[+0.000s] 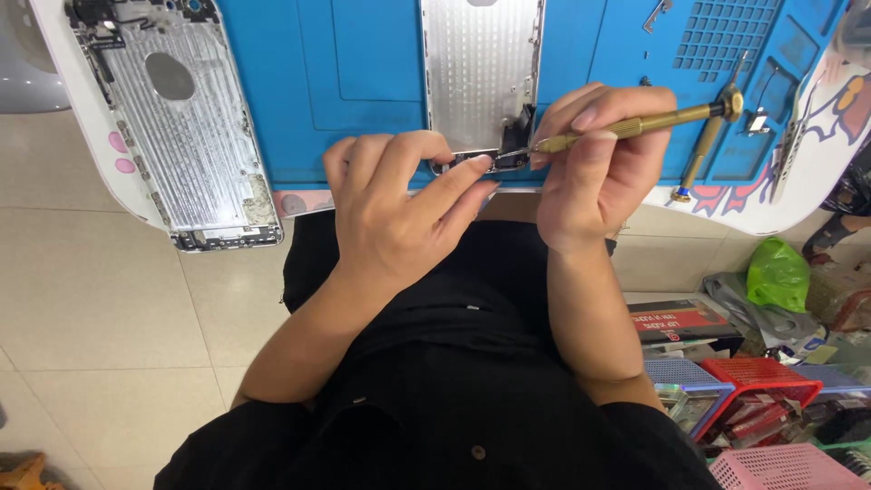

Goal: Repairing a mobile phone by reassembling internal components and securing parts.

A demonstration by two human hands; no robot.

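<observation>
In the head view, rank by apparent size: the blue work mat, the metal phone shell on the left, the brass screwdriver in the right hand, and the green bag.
1. blue work mat
2. metal phone shell
3. brass screwdriver
4. green bag, though it lies farther away, so its rank against the screwdriver is unsure.

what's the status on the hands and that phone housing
Left hand pinning phone housing edge. Right hand holding brass screwdriver, tip at bottom corner. Nothing blocking.

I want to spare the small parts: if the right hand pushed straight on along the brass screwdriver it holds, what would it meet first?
Probably the bottom end of the silver phone housing, where the brass screwdriver in the right hand already points. Just beyond are the left hand's fingertips steadying that end, though depth is hard to judge.
</observation>
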